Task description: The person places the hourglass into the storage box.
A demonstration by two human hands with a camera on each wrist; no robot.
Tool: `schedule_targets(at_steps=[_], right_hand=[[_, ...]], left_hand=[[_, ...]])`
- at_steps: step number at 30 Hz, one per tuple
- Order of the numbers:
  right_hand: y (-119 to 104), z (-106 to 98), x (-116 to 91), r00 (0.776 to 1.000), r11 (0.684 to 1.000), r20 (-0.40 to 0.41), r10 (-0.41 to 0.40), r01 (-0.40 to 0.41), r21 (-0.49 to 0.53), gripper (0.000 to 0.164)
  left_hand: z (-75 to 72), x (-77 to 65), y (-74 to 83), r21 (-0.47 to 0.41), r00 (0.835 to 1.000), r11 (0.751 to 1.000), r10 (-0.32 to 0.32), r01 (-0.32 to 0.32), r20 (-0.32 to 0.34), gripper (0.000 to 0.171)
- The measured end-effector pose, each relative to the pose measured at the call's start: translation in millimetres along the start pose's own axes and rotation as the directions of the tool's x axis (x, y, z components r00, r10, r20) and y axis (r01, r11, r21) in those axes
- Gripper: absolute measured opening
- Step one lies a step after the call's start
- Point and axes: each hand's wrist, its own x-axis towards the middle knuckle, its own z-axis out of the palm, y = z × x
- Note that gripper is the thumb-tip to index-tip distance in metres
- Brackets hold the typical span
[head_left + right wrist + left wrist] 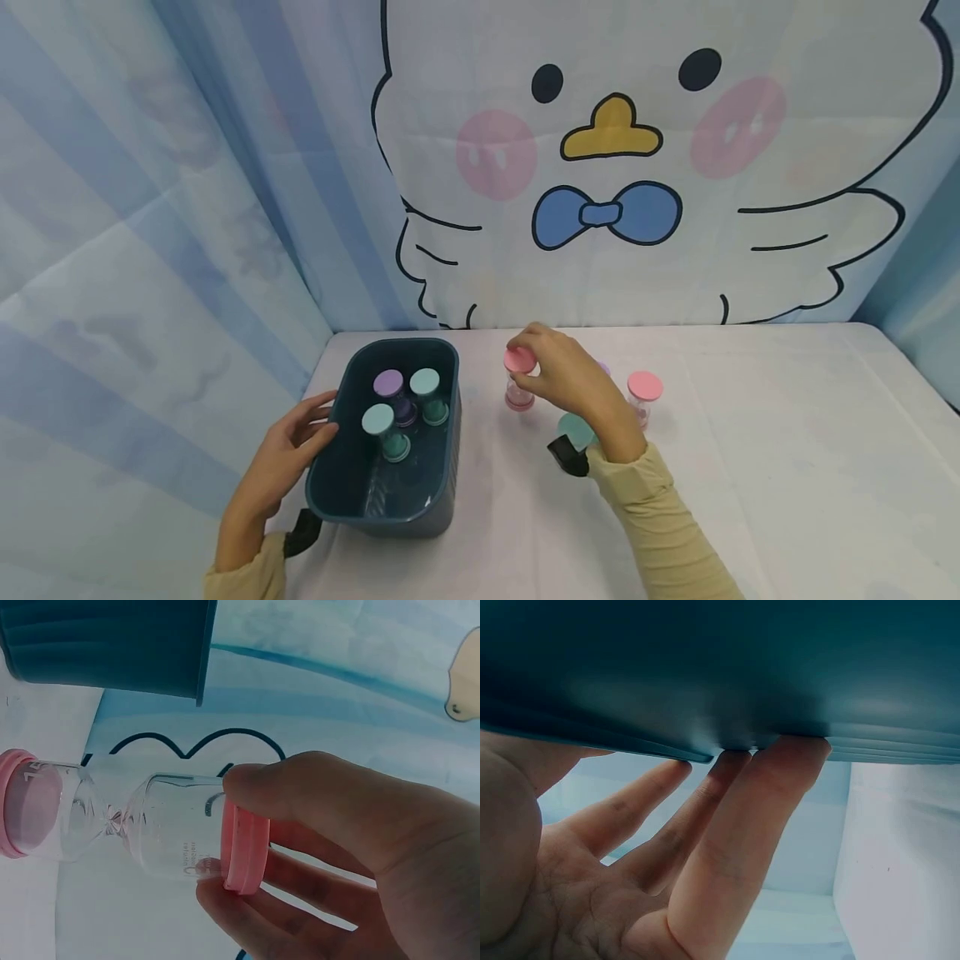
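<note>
Pink sand timer point(518, 393) is at the far part of the table point(765, 467), R of the dark blue-green tub point(444, 500). R hand point(566, 367) has its pink top in a close pinch. Head view hides some of those fingers, but R wrist view shows the thumb on one side & fingertips on the other, plus clear glass w/ a skinny middle & tiny print. Timer looks upright; can't tell if its bottom touches the table.

L hand point(281, 458) is at the tub's L side. Head view shows its thumb by the rim; L wrist view shows more: fingers spread apart, almost straight, tips on the tub's outside wall, not wrapped round anything.

Only head view shows inside the tub: a purple timer point(388, 383), a green timer point(378, 419) a bit nearer, & a 2nd green timer point(425, 382) on the R.

On the table, a 3rd green timer point(574, 429) is partly hid by the R wrist, another pink timer point(645, 386) is just R of it, & a purple bit point(604, 367) peeks out past the R hand. Big bird cloth point(622, 283) hangs at the far side.
</note>
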Motion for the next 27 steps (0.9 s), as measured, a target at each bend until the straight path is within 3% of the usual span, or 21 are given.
schedule_targets(at_steps=[7, 27], right_hand=[[-6.1, 0.4, -3.0, 0.999, 0.999, 0.002, -0.037, 0.037, 0.013, 0.033], [-24.0, -11.8, -2.3, 0.999, 1.000, -0.042, -0.012, 0.012, 0.015, 0.034]], left_hand=[[-0.3, -2.3, -5.5, 0.028, 1.000, 1.000, -0.004, 0.004, -0.016, 0.058], [0.2, -0.5, -2.5, 0.023, 1.000, 1.000, 0.011, -0.011, -0.006, 0.057]])
